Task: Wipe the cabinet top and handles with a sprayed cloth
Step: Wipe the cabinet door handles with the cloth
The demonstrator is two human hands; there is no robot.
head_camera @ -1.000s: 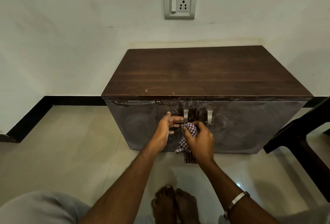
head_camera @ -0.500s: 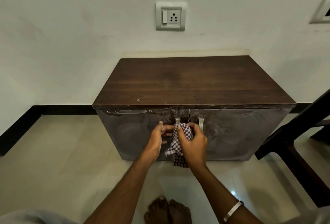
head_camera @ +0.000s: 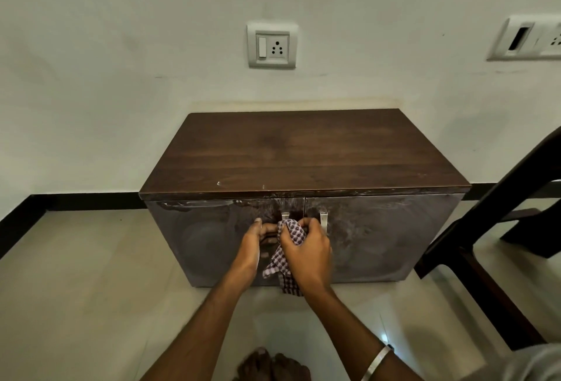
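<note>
A low cabinet with a dark wooden top (head_camera: pixel 303 152) stands against the white wall. Its two glossy doors carry metal handles: the left handle (head_camera: pixel 285 216) and the right handle (head_camera: pixel 323 221). My right hand (head_camera: pixel 306 251) grips a checked cloth (head_camera: pixel 290 238) bunched over the lower part of the left handle, with the cloth's tail hanging down. My left hand (head_camera: pixel 256 242) rests flat against the left door beside that handle, fingers pointing toward the cloth. The left handle's lower end is hidden by cloth and fingers.
A dark wooden chair (head_camera: pixel 501 228) stands close to the cabinet's right side. A wall socket (head_camera: pixel 272 45) sits above the cabinet, another switch plate (head_camera: pixel 528 37) at the far right. Pale tiled floor (head_camera: pixel 91 274) spreads to the left; my feet (head_camera: pixel 273 365) are below.
The camera has pulled back and tilted up, so the cabinet sits lower and smaller. My right hand has worked the cloth up over the left handle; the left hand stays on the door.
</note>
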